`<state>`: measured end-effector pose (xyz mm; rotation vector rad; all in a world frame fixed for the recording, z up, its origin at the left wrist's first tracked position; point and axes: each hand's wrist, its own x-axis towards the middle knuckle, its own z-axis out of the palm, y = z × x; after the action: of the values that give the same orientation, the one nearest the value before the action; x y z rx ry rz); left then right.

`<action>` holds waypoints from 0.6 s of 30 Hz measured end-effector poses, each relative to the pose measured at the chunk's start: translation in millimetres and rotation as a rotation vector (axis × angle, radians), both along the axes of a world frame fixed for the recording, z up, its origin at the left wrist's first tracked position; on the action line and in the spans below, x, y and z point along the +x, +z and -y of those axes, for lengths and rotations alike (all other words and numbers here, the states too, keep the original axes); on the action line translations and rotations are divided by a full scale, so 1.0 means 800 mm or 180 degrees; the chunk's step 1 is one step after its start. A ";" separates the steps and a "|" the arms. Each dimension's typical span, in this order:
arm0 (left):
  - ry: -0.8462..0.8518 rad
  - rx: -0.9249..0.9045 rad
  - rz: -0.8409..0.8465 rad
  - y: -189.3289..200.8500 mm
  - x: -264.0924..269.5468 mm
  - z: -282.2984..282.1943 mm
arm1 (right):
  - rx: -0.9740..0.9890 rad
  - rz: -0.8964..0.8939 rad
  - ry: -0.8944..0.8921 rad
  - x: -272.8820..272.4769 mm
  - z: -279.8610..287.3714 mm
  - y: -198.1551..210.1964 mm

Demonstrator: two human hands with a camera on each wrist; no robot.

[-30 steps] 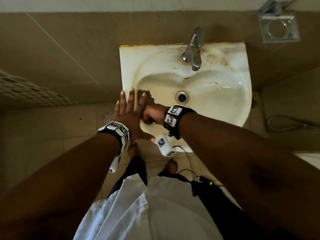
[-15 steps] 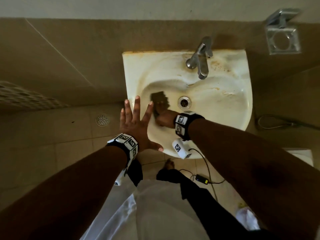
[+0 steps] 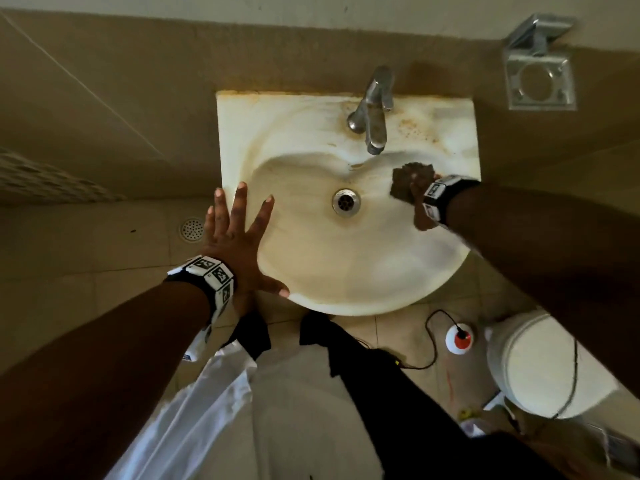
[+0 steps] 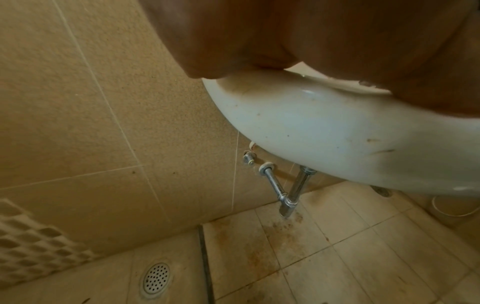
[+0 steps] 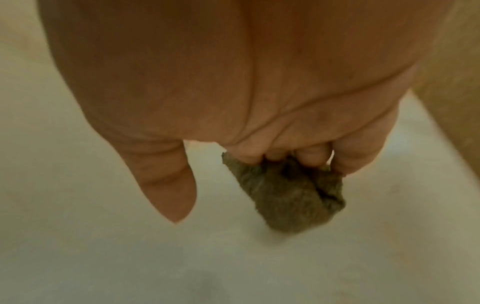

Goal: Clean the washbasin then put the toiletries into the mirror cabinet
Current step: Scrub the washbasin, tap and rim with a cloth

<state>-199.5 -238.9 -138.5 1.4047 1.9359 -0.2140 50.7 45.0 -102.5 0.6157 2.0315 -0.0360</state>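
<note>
A stained white washbasin (image 3: 346,271) hangs on the tiled wall, with a metal tap (image 3: 372,112) at its back and a drain (image 3: 345,201) in the bowl. My right hand (image 3: 420,199) presses a dark scouring cloth (image 3: 405,181) against the bowl's right inner wall, below the tap. In the right wrist view the fingers (image 5: 306,152) curl round the crumpled cloth (image 5: 288,195). My left hand (image 3: 239,237) lies flat with fingers spread on the basin's left rim. The left wrist view shows the palm (image 4: 285,41) on the rim and the basin's underside (image 4: 324,139).
An empty metal holder (image 3: 538,84) is fixed to the wall at the upper right. A white toilet (image 3: 540,365) and a small white and red bottle (image 3: 459,336) stand on the floor to the right. A floor drain (image 3: 191,229) and drain pipes (image 4: 288,185) lie below the basin.
My right hand has swept the cloth from the bowl's left side, past the drain, to its right wall. My left hand has stayed on the left rim.
</note>
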 end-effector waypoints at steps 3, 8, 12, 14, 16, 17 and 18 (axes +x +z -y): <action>-0.0022 -0.0125 -0.0059 0.005 0.000 -0.002 | -0.0291 -0.0250 -0.0565 -0.017 0.012 -0.060; -0.0028 -0.0160 -0.0139 0.008 0.003 -0.003 | -0.0949 -0.1236 -0.1268 -0.103 0.101 -0.106; 0.0038 -0.0121 -0.0158 0.006 0.006 -0.004 | -0.1872 -0.1713 -0.1806 -0.173 0.167 -0.068; 0.0069 -0.0045 -0.0166 0.007 0.006 -0.003 | -0.2090 -0.1776 -0.1700 -0.174 0.183 -0.057; 0.0057 -0.0037 -0.0122 0.008 0.005 -0.002 | -0.2163 -0.1618 -0.1241 -0.140 0.186 -0.061; 0.0035 -0.0076 -0.0095 0.008 0.004 -0.003 | -0.2187 -0.1384 -0.1003 -0.114 0.183 -0.067; 0.0016 -0.0132 -0.0070 0.009 0.003 -0.003 | -0.2172 -0.1123 -0.0783 -0.085 0.175 -0.076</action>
<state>-196.8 -236.3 -131.6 1.3758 1.9417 -0.2668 -17.4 -94.9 -162.9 0.4285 2.0789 -0.9997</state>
